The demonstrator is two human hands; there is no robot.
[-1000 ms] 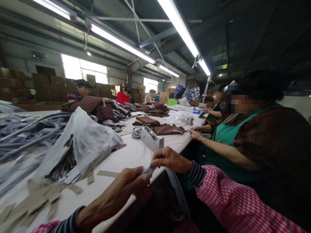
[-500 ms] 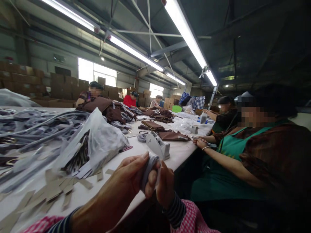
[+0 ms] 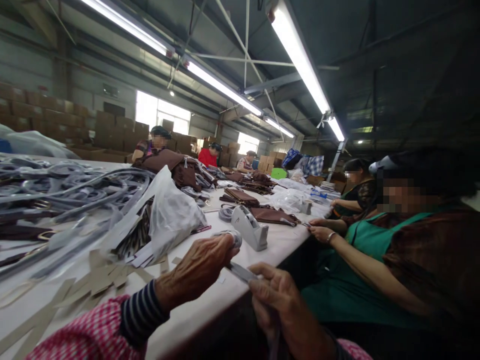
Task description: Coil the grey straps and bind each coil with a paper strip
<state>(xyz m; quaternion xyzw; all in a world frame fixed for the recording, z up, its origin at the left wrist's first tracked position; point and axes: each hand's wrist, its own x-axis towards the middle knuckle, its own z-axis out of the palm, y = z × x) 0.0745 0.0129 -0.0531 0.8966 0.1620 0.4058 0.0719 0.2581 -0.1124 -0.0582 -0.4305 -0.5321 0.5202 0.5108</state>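
My left hand point(image 3: 198, 270) is closed over the table edge, its fingers wrapped around a coiled grey strap point(image 3: 235, 239) that shows past the knuckles. A flat stretch of grey strap point(image 3: 242, 273) runs from below those fingers to my right hand point(image 3: 279, 300). There the thumb and fingers pinch it, and a blurred length hangs below. Whether coil and stretch are one piece I cannot tell. Just beyond the left hand stands a white tape dispenser point(image 3: 249, 229), with a grey coil point(image 3: 225, 214) beside it.
Loose grey straps point(image 3: 75, 185) and a white plastic bag of strips point(image 3: 176, 215) cover the table's left side. Beige card strips point(image 3: 99, 277) lie nearer me. Brown pouches point(image 3: 272, 216) lie farther back. A co-worker in a green apron point(image 3: 369, 240) sits close on the right.
My hands, together on the grey coil before, have drawn apart. The right has moved right and nearer me with a length of strap; the left has turned palm down. The view has shifted slightly.
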